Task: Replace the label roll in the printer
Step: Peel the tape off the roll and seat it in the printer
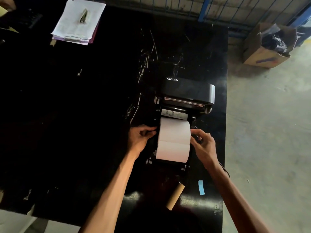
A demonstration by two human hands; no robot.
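A black Xprinter label printer (pixel 186 89) stands on the right part of the black table with its lid raised. A full white label roll (pixel 173 140) lies in its open bay. My left hand (pixel 141 137) pinches at the roll's left end, fingers closed on the holder there. My right hand (pixel 202 142) grips the right end of the roll at the holder. An empty brown cardboard core (pixel 175 195) lies on the table near the front edge, between my forearms.
A strip of blue tape (pixel 201 187) lies right of the core. A clipboard with papers (pixel 78 21) sits at the far left of the table (pixel 84 115). On the floor to the right stands an open cardboard box (pixel 267 46) beside a blue wire rack (pixel 235 12).
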